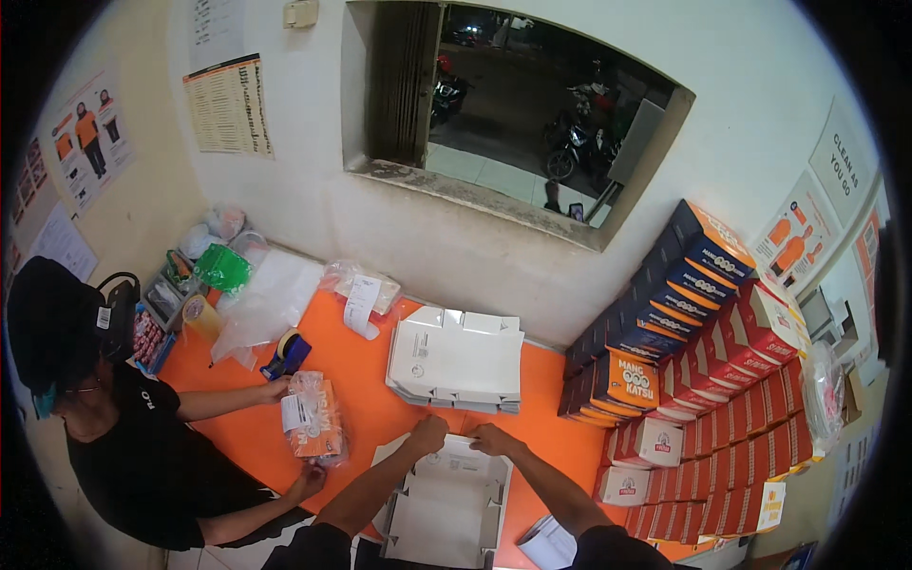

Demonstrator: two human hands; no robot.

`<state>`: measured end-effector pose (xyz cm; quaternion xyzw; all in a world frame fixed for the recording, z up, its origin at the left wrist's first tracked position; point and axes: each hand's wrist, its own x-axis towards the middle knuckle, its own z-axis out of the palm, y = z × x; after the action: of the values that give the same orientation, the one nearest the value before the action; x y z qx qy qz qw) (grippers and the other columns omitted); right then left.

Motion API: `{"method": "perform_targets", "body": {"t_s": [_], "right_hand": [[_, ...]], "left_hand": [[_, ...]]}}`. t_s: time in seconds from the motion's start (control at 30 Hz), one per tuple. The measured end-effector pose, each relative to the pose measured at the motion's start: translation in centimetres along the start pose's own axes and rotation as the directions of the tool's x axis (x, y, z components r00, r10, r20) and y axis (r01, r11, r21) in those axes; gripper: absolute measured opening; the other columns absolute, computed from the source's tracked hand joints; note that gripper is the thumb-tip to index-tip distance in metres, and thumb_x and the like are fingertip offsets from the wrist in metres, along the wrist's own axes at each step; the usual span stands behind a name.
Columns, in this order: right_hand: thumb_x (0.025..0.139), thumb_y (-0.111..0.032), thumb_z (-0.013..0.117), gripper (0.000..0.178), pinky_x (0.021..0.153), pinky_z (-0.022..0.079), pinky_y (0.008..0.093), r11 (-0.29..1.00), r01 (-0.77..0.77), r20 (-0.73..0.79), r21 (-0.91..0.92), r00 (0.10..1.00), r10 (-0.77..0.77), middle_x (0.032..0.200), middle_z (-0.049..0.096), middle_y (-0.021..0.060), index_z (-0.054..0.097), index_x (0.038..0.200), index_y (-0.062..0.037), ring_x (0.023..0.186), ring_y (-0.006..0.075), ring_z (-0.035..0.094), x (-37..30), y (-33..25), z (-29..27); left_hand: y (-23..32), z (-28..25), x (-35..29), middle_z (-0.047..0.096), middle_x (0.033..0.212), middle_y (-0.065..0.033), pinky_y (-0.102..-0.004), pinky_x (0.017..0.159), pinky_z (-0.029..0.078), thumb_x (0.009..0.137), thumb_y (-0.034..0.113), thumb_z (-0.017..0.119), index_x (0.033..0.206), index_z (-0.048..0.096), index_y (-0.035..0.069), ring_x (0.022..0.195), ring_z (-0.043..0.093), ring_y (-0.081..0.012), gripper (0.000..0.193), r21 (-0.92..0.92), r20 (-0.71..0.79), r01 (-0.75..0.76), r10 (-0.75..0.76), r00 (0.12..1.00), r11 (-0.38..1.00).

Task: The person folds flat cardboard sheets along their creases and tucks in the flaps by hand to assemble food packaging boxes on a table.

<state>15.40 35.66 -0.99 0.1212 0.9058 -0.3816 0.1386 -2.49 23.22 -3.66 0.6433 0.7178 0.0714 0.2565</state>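
A white cardboard box (439,508), partly folded with its inside facing up, lies at the near edge of the orange table in front of me. My left hand (429,434) is closed at the far left corner of this box. My right hand (492,440) pinches the far right corner, fingers bent over the raised edge. Just beyond both hands sits a stack of flat white box blanks (454,356) with cut flaps. Another white cardboard edge shows under my left forearm.
At left a co-worker (123,427) holds an orange box in clear plastic (313,418). Near it stands a blue tape dispenser (286,353). A bagged package with a paper slip (361,302) lies by the wall. Red boxes (722,427) and dark blue boxes (665,294) pile up at right.
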Motion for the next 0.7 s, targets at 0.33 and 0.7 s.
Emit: {"method": "perform_targets", "body": {"t_s": [0.33,0.7], "right_hand": [[0.082,-0.005,0.052,0.022,0.078,0.047,0.0435,0.991,-0.061,-0.143,-0.118,0.989,0.044,0.088,0.061,0.0239,0.063,0.1,-0.0005,0.091,0.0353,0.059,-1.3,-1.5,1.3],[0.074,-0.007,0.058,0.012,0.068,0.05,0.0384,0.997,0.026,0.085,0.074,0.996,-0.032,0.071,0.063,0.0144,0.065,0.082,-0.0015,0.07,0.0284,0.063,0.7,0.4,-1.5]], "left_hand": [[5.1,0.0,-5.0,0.056,0.104,-0.0147,-0.0454,0.088,0.041,0.082,0.016,0.053,0.098,0.064,0.004,0.104,0.049,-0.0304,0.022,0.062,-0.362,0.058,-0.032,0.932,0.996],[-0.9,-0.9,1.4,0.065,0.092,-0.0121,-0.0436,0.071,0.052,0.065,0.002,0.058,0.079,0.069,0.008,0.083,0.063,-0.033,0.018,-0.059,0.135,-0.305,0.311,0.941,0.95]]}}
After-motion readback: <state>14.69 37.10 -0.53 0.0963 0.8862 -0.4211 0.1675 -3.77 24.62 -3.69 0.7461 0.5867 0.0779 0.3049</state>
